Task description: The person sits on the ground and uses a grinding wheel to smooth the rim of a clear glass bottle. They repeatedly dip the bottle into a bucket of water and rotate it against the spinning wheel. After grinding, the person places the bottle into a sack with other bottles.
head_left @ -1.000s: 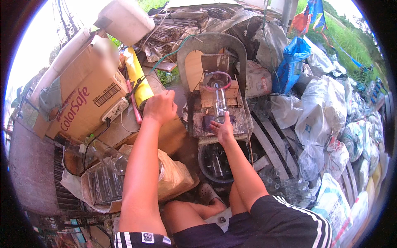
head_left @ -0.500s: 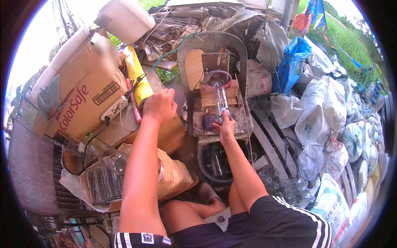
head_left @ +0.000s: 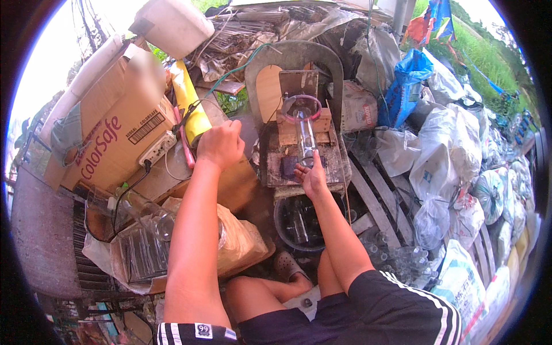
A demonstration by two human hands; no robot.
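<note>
My left hand (head_left: 221,144) is closed beside the lower end of a yellow cylinder (head_left: 191,100); what it grips is hidden. A clear glass bottle (head_left: 306,138) lies lengthwise on a small wooden rig (head_left: 322,127), its far part within a reddish-purple ring (head_left: 318,108). My right hand (head_left: 310,175) has its fingers spread, touching the bottle's near end above a dark block (head_left: 288,166). The rig rests on a worn grey plastic chair (head_left: 333,72). Below it is a dark tub (head_left: 280,225) with glass inside.
A cardboard box (head_left: 103,115) and power strip (head_left: 156,149) stand left, above a paper sack (head_left: 247,241) and glass bottles (head_left: 141,256). Right are a blue sack (head_left: 402,86), piled white sacks (head_left: 437,149), wooden slats (head_left: 379,213) and more bottles (head_left: 391,261). A white bucket (head_left: 172,29) is back left.
The fingers of my right hand have shifted slightly at the bottle's near end. The rig appears marginally higher in view. My left hand stays closed in about the same place.
</note>
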